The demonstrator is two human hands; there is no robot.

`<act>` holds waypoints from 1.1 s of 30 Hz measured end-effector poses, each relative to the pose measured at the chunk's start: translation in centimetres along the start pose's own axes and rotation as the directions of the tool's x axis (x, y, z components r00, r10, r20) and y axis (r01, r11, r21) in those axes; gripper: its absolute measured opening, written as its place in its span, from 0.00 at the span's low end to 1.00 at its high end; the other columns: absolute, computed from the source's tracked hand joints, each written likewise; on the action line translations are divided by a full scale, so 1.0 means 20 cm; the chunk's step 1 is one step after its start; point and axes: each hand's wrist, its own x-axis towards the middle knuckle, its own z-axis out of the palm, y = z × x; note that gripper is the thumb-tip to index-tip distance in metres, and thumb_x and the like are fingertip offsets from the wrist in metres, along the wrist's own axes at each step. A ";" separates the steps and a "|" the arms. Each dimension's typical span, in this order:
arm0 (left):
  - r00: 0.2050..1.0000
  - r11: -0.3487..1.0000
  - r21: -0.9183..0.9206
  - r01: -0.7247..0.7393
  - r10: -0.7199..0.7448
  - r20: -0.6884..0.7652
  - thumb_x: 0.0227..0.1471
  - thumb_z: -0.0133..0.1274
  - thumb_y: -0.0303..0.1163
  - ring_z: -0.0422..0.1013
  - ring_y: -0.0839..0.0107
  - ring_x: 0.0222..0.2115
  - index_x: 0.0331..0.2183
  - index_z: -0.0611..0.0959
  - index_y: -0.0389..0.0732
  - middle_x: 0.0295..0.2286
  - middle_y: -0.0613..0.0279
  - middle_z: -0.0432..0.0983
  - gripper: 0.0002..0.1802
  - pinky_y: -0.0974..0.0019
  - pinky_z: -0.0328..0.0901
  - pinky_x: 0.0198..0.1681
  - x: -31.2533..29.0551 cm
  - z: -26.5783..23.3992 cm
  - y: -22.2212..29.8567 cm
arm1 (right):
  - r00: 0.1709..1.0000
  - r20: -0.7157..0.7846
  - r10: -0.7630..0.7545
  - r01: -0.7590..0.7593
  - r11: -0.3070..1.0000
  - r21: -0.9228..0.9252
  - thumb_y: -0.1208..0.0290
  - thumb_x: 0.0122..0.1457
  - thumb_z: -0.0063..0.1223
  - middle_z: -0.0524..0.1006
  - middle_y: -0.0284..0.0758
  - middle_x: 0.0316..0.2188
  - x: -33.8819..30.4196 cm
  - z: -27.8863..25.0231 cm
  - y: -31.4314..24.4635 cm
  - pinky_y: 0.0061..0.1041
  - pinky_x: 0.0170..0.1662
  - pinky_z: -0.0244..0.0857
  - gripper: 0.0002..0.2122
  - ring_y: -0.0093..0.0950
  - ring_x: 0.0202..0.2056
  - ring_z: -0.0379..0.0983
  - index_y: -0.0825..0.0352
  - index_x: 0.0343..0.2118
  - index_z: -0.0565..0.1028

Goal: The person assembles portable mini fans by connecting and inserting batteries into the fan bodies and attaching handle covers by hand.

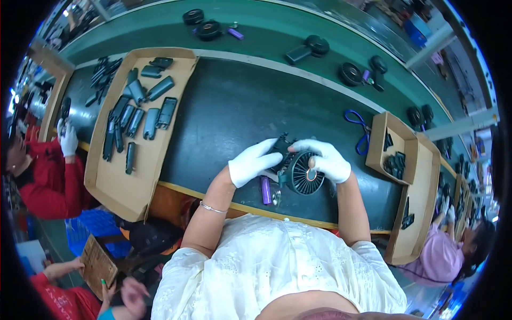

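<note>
My left hand (253,162), in a white glove, has its fingers closed on a dark plastic part (281,146) with a jagged top edge. My right hand (332,162), also gloved, grips the rim of a round black fan head (305,175) with a slatted grille and a copper-coloured ring at its centre. Both pieces meet between my hands, just above the table; whether they are joined I cannot tell. Close below them a purple cylindrical battery (266,190) lies on the dark table, wired to a small part (277,198) too small to make out.
A cardboard tray (144,184) of dark handle shells stands on the left. Blue-handled scissors (362,133) lie at right, beside a small cardboard box (377,141) and a longer tray (421,213). Fan parts sit on the green conveyor (256,40) beyond. Co-workers sit on both sides.
</note>
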 end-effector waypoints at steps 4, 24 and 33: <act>0.996 0.984 0.163 -0.069 0.059 0.065 0.58 0.49 0.34 0.72 0.74 0.36 0.50 0.75 0.33 0.37 0.59 0.77 0.20 0.70 0.71 0.41 0.07 0.00 -0.08 | 0.987 -0.149 -0.054 0.053 0.999 -0.012 0.38 0.48 0.62 0.75 0.36 0.45 -0.07 -0.07 -0.04 0.27 0.53 0.63 0.37 0.27 0.47 0.72 0.73 0.47 0.76; 0.985 0.957 0.289 -0.015 -0.036 0.170 0.58 0.54 0.42 0.74 0.72 0.19 0.39 0.75 0.31 0.26 0.56 0.79 0.21 0.68 0.70 0.22 -0.02 0.18 -0.04 | 0.994 -0.082 0.067 -0.100 0.845 -0.526 0.60 0.47 0.57 0.75 0.35 0.42 0.05 -0.10 -0.26 0.24 0.49 0.64 0.28 0.25 0.43 0.72 0.72 0.50 0.73; 0.961 0.963 -0.047 -0.267 0.262 -0.091 0.60 0.49 0.34 0.72 0.74 0.17 0.39 0.76 0.35 0.24 0.57 0.78 0.12 0.67 0.69 0.21 -0.03 0.21 -0.07 | 0.942 -0.287 0.175 -0.237 0.951 -0.198 0.62 0.54 0.60 0.79 0.35 0.33 0.03 0.03 0.03 0.24 0.40 0.67 0.19 0.25 0.36 0.73 0.70 0.44 0.77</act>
